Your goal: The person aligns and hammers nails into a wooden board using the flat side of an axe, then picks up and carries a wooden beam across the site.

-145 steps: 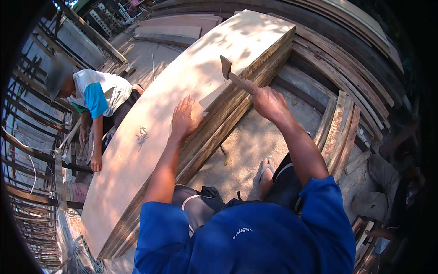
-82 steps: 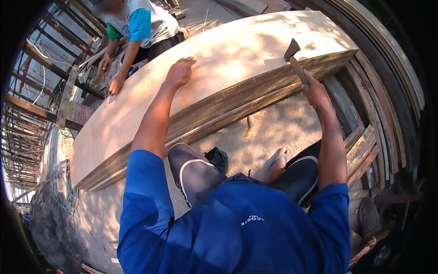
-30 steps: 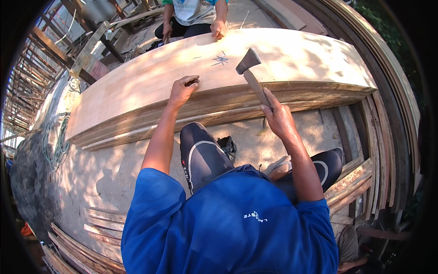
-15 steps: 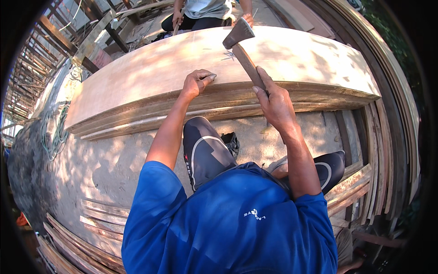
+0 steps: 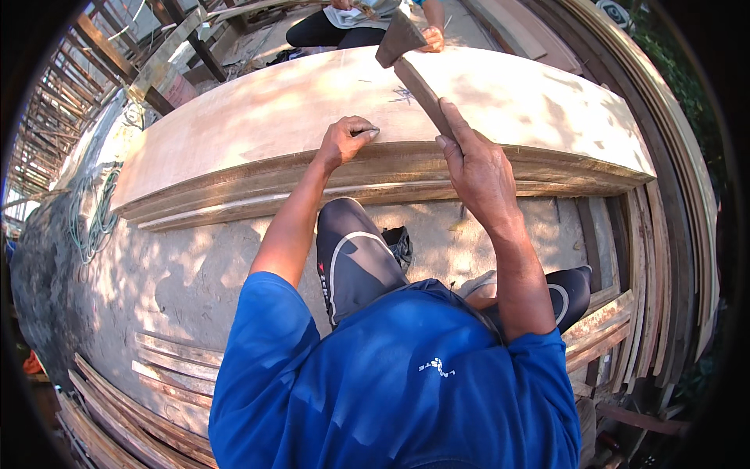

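My right hand (image 5: pixel 483 168) is wrapped round the wooden handle of a hatchet (image 5: pixel 422 94). Its dark, flared head is raised above the far edge of a long, pale wooden plank (image 5: pixel 258 109). To its left, my left hand (image 5: pixel 348 141) rests at the plank's near edge with the fingers curled and pinched together. Something small and dark may show at the fingertips, too small to name. Blue pen-like scribbles mark the plank's face beside the hatchet handle. Beneath it lie more thick boards (image 5: pixel 297 187), stacked.
Across the plank another person (image 5: pixel 359 23) sits, one hand (image 5: pixel 432 37) at its far edge. Timber strips (image 5: pixel 641 273) lie along the right, more slats (image 5: pixel 133 414) at lower left. A coiled green cord (image 5: pixel 98 223) lies on the left, and a black bag (image 5: pixel 398 246) by my knee.
The hatchet head has shifted slightly up and left, and my left hand a little right. The other person's one hand has lifted, while the other has come down towards the plank's far edge.
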Tool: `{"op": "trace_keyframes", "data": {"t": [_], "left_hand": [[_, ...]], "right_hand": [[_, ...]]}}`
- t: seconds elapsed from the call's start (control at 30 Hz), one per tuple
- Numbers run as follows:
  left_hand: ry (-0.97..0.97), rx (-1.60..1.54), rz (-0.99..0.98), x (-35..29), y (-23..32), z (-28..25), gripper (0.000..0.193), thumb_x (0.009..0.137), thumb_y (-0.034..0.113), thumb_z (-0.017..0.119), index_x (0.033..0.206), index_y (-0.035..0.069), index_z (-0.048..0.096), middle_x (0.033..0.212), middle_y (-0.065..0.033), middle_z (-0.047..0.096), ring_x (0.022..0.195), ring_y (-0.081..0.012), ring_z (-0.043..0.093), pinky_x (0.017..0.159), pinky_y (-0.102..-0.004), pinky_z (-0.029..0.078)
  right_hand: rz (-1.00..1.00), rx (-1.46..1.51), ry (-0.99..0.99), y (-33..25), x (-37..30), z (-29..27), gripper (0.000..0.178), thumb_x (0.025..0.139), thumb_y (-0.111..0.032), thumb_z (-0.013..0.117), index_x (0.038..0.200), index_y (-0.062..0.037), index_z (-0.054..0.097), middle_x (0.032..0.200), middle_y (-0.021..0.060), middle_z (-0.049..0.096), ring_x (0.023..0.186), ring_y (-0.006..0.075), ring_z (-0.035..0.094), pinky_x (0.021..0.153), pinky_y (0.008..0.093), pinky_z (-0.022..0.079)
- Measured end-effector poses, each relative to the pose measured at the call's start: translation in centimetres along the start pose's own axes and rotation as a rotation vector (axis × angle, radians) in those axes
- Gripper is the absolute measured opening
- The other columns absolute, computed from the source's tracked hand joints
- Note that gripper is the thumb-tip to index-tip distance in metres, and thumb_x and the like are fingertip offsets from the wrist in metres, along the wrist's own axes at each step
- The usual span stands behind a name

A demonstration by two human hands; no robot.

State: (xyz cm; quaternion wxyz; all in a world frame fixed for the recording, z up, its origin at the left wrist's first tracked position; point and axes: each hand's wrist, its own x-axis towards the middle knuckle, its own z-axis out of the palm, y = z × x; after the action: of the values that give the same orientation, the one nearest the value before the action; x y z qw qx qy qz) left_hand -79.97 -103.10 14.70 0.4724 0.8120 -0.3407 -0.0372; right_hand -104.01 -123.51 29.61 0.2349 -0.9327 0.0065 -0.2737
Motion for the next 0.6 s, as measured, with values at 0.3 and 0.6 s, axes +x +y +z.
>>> {"op": "trace_keyframes", "data": {"t": [0.3, 0.6], "left_hand": [[0.156, 0.751, -0.035, -1.7, -4.0, -5.9, 0.058, 0.099, 0.048, 0.060, 0.148, 0.018, 0.057, 0.156, -0.0063, 0.051, 0.146, -0.0326, 0.042, 0.120, -0.0527, 0.032], [0.030, 0.821, 0.067, -3.0, -2.8, -6.1, 0.064, 0.100, 0.058, 0.055, 0.152, 0.021, 0.052, 0.163, -0.0046, 0.041, 0.152, -0.0294, 0.035, 0.124, -0.0549, 0.025]], "right_hand": [[0.051, -0.200, -0.442, 3.6, -1.3, 4.3, 0.054, 0.101, -0.017, 0.060, 0.153, -0.0159, 0.048, 0.090, 0.0205, 0.071, 0.081, 0.0421, 0.071, 0.070, 0.0519, 0.057], [-0.277, 0.200, 0.359, -1.2, 1.5, -0.2, 0.056, 0.101, -0.017, 0.063, 0.155, -0.0188, 0.048, 0.096, 0.0195, 0.071, 0.082, 0.0328, 0.073, 0.068, 0.0454, 0.057]]}}
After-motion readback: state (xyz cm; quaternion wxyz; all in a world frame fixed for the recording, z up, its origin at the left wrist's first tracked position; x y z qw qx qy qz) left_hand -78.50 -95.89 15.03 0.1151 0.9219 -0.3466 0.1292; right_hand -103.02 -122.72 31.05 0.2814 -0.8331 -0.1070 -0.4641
